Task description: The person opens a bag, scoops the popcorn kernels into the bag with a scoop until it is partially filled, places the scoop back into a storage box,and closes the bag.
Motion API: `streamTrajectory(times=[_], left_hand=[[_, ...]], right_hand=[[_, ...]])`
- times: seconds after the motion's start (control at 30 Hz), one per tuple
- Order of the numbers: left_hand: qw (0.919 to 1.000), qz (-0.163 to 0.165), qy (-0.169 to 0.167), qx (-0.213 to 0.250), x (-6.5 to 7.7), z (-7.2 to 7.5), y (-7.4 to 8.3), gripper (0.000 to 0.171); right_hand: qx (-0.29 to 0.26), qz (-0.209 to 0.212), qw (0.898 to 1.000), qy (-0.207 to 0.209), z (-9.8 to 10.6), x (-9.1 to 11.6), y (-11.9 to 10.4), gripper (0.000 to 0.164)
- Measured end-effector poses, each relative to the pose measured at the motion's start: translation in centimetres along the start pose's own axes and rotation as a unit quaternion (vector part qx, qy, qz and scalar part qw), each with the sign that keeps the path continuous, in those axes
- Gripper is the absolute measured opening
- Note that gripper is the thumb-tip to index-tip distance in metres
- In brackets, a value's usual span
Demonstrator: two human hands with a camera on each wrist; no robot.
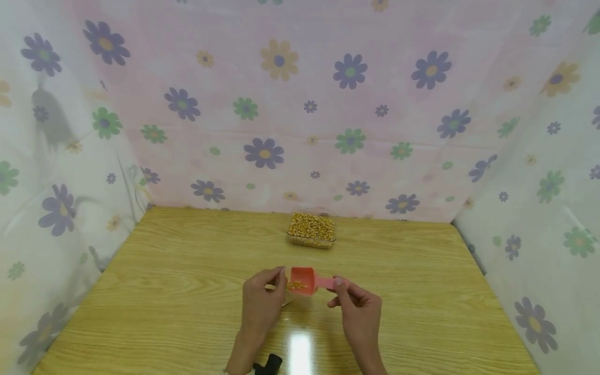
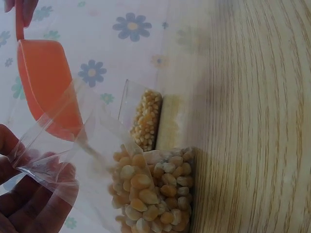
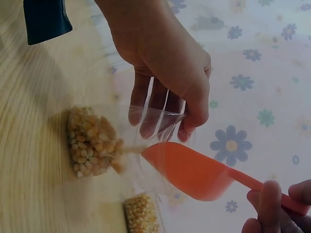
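Observation:
My right hand [image 1: 363, 312] grips the handle of a red-orange scoop [image 1: 304, 273], tilted with its lip inside the mouth of a clear plastic bag [image 2: 99, 189]. My left hand [image 1: 262, 299] pinches the bag's upper edge between thumb and fingers. Some corn kernels [image 1: 296, 285] lie near the scoop's lip. In the right wrist view, a blurred stream of kernels [image 3: 132, 150] runs from the lip down into the bag. Bagged kernels [image 3: 90, 145] fill the bag's lower part, which stands on the table.
A clear rectangular dish [image 1: 311, 242] of corn kernels sits at the back of the wooden table [image 1: 197, 271], beyond both hands. Flower-patterned cloth [image 1: 300, 120] hangs behind and at both sides. A dark device [image 1: 269, 364] is beside my left wrist.

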State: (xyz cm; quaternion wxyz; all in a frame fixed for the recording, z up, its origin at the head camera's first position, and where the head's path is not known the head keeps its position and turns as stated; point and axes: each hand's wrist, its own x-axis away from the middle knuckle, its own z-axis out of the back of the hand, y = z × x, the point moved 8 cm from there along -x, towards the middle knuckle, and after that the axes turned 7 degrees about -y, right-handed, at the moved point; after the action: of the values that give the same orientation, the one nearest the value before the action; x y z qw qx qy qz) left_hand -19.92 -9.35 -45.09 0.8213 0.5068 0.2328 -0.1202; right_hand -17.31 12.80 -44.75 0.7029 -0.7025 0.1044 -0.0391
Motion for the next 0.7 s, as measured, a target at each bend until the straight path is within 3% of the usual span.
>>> streamTrajectory(times=[0.23, 0.47, 0.57, 0.7], left_hand=[[0.9999, 0.006, 0.011, 0.0, -0.3, 0.2, -0.3, 0.011], [0.9985, 0.043, 0.033, -0.013, -0.9, 0.4, -0.4, 0.015], [0.9972, 0.063, 0.039, -0.013, -1.1, 0.6, -0.6, 0.015], [0.9954, 0.085, 0.042, -0.004, -1.2, 0.6, -0.9, 0.013]], right_hand=[[0.052, 0.077, 0.995, -0.034, -1.3, 0.6, -2.5, 0.011], [0.124, 0.189, 0.968, -0.105, -2.9, 0.5, -5.5, 0.013], [0.122, 0.187, 0.967, -0.123, -2.8, -0.2, -6.2, 0.016], [0.098, 0.142, 0.976, -0.129, -2.0, -1.5, -6.7, 0.012]])
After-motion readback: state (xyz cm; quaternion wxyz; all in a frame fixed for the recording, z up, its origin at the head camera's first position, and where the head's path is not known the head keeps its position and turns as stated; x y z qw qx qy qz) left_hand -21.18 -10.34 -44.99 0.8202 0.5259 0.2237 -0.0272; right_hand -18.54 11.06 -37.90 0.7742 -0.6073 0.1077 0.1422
